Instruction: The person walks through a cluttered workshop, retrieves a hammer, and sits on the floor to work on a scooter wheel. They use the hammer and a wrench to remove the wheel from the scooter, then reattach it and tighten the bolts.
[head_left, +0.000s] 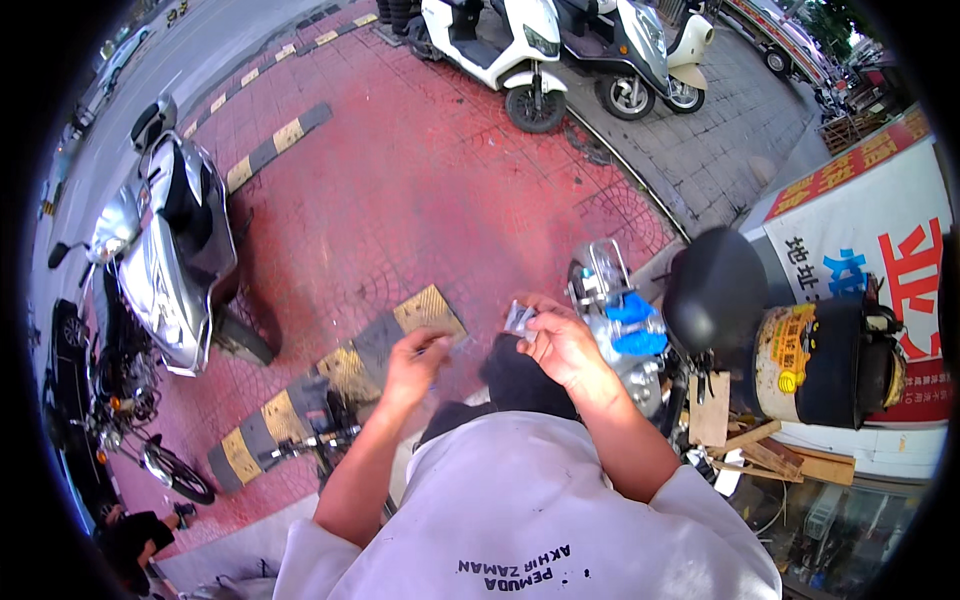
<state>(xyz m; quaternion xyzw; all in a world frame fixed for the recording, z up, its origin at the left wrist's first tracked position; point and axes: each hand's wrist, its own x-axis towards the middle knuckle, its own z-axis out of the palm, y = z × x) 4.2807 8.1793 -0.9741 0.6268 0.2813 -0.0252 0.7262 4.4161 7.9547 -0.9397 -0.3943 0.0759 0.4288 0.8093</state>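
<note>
Right hand (563, 345) pinches small clear plastic packet (519, 318), long axis unclear; left hand (411, 368) farther, left of packet, fingers curled, can't tell if holding anything.

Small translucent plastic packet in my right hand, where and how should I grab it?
Probably pinch the small translucent plastic packet by its exposed left edge, coming from the left: your right hand covers its right side, and it looks thin.
</note>
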